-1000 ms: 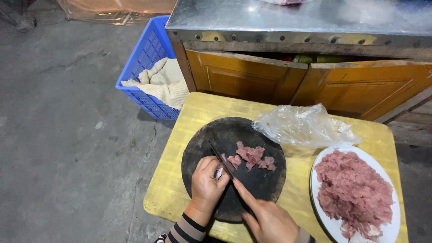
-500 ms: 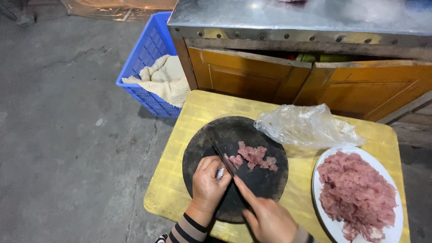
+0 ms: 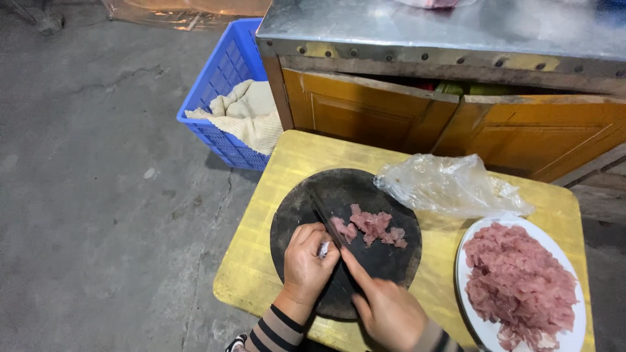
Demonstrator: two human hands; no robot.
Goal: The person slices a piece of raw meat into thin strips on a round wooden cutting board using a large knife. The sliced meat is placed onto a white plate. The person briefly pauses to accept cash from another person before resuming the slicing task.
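A round black chopping board [image 3: 306,202] lies on a low yellow table [image 3: 261,261]. Pink chopped meat [image 3: 372,227] sits in a small pile at the board's middle. My right hand [image 3: 385,306] grips a dark knife [image 3: 324,218], its forefinger stretched along the blade's back; the blade runs up and left beside the meat. My left hand [image 3: 306,261] rests curled on the board right against the blade, pressing on a small pale piece by the fingertips. A striped sleeve covers my left wrist.
A white plate [image 3: 574,339] heaped with sliced pink meat sits at the table's right. A crumpled clear plastic bag [image 3: 450,186] lies behind the board. A blue crate [image 3: 225,72] with cream cloth stands on the concrete floor at left. An orange wooden cabinet [image 3: 365,120] with a metal top stands behind.
Both hands have stayed at the board with the knife beside the meat pile; only slight shifts of the hands and view show.
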